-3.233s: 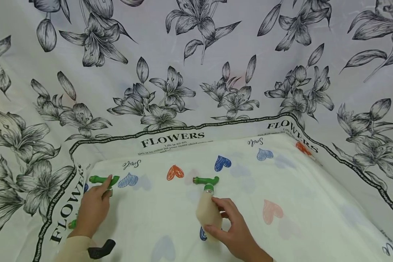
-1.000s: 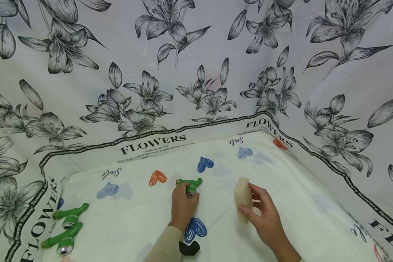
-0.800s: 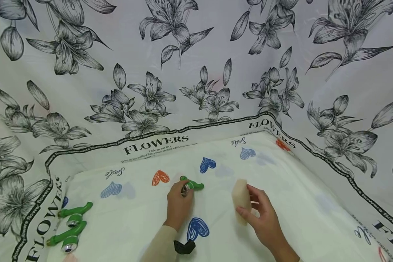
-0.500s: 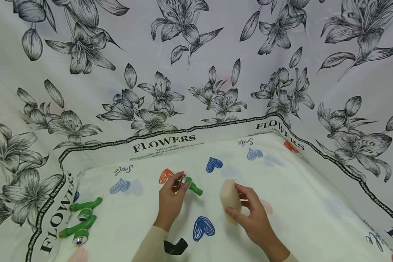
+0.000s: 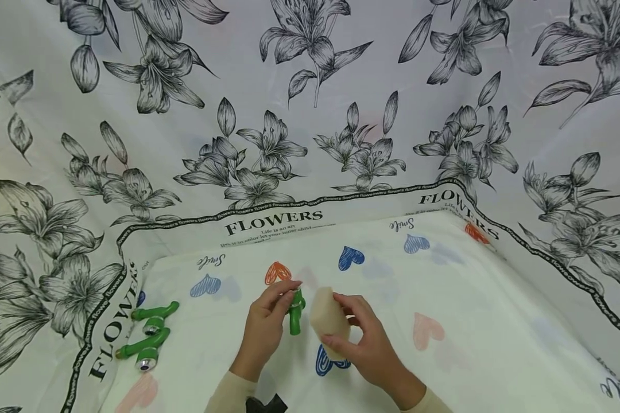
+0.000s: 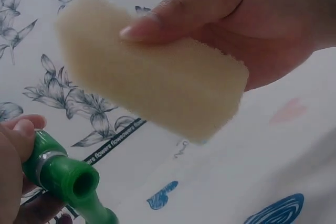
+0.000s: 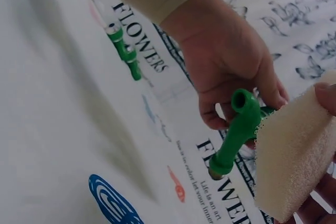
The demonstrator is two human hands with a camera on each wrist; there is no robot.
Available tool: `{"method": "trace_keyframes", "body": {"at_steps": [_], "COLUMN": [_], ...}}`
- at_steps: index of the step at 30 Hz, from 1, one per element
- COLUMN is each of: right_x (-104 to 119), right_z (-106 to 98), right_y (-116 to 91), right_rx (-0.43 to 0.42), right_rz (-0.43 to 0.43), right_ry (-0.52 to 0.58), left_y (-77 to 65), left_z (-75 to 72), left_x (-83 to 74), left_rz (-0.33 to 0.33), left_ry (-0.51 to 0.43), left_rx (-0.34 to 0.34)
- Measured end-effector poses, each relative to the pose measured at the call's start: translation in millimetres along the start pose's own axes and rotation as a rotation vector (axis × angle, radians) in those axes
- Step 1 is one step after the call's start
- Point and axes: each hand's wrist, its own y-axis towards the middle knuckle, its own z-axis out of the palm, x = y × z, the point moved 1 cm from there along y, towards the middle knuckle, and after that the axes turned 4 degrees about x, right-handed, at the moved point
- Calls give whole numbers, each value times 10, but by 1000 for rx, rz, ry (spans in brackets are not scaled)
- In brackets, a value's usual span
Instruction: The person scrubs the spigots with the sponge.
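Observation:
My left hand (image 5: 263,324) pinches a green tap (image 5: 295,315) by its silver-ringed end, up off the cloth. In the left wrist view the tap (image 6: 71,177) shows its round opening, and the bent spout hangs downward. My right hand (image 5: 369,338) grips a cream sponge (image 5: 329,318) by its edge, thumb on one side and fingers on the other. Sponge and tap are close together in the head view. In the right wrist view the sponge (image 7: 296,153) overlaps part of the tap (image 7: 236,135); whether they touch I cannot tell.
Two more green taps lie at the left edge of the cloth, a rear tap (image 5: 155,315) and a front tap (image 5: 144,350). The white cloth (image 5: 392,367) is printed with hearts. A flower-printed curtain (image 5: 341,69) rises behind and at the sides.
The left hand has come from the left side, picked up the middle tap and turned it so its spout points down. The right hand keeps the sponge, now brought near the lifted tap.

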Motion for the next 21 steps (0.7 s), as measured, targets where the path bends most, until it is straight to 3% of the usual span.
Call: {"method": "trace_keyframes", "body": {"at_steps": [4, 10, 21], "right_x": [-5, -4, -13], "right_z": [90, 148, 128], "right_y": [-14, -44, -41], "right_rx": [43, 62, 54], "right_rz": [25, -35, -8], "right_ry": [26, 33, 28], "left_y": [-45, -87, -142], "left_z": [-10, 11, -29], "left_x": [4, -65, -148], "left_rz": [-35, -8, -13], "left_ry": [-104, -322, -339], "left_rx": [-4, 81, 134]}}
